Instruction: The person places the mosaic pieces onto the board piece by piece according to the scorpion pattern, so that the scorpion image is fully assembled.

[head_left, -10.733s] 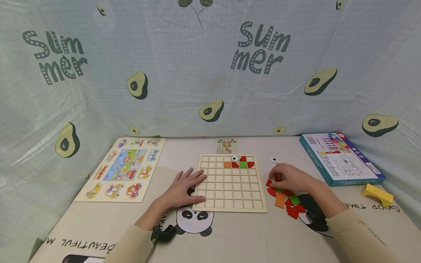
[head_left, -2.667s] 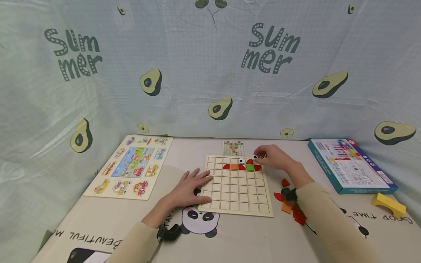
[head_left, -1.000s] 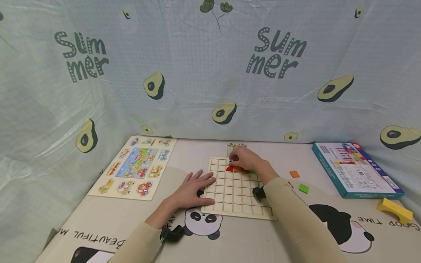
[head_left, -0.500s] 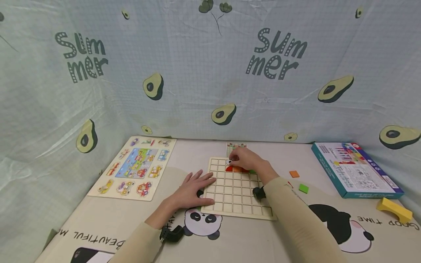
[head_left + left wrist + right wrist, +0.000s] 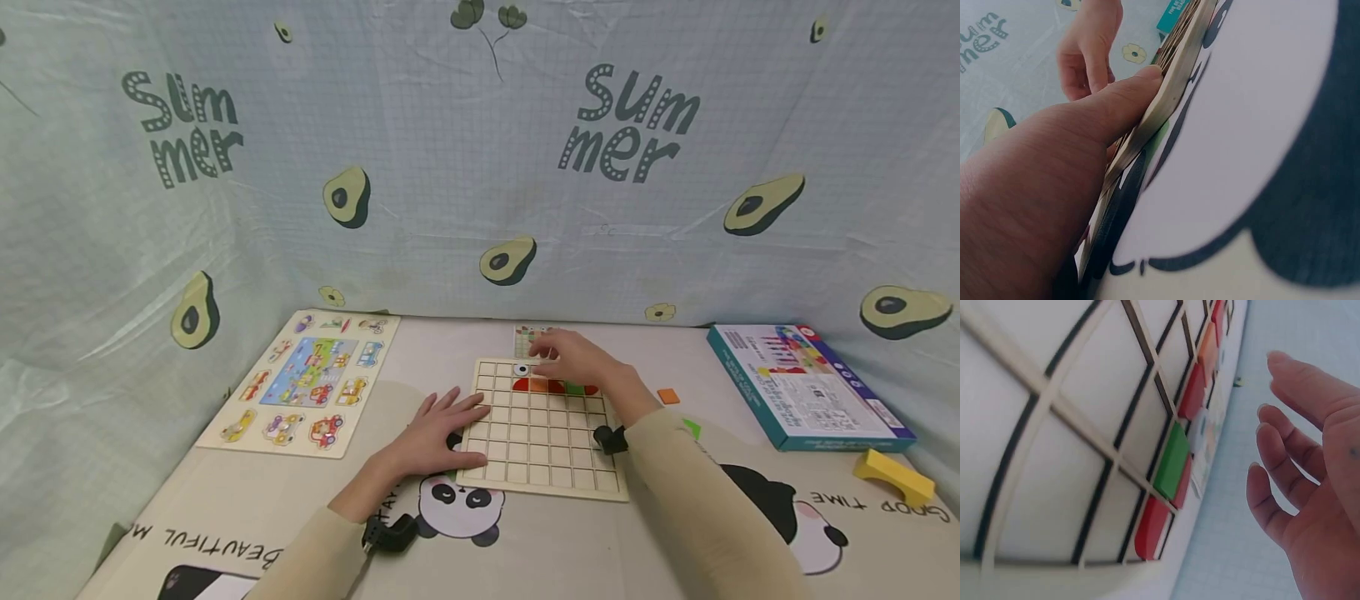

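While spread left hand (image 5: pixel 435 437) braces grid board (image 5: pixel 542 454), right hand (image 5: pixel 577 362) has loose, empty grip; eye tile (image 5: pixel 521 369) looks seated, next likely another pick.

The square, pale gridded board (image 5: pixel 540 454) is made of matt, smooth-looking wood; the green square tile (image 5: pixel 1171 464) is smoothly coated; the pale blue avocado-printed wall sheet (image 5: pixel 420 150) is creased and faintly glossed, like plastic; the beige sleeve (image 5: pixel 705 500) is formed of matt cloth.

We see pale sheeting (image 5: pixel 420 192) printed with avocados (image 5: pixel 508 261) and "summer" lettering (image 5: pixel 618 153) behind and beside the beige tabletop (image 5: pixel 555 550).
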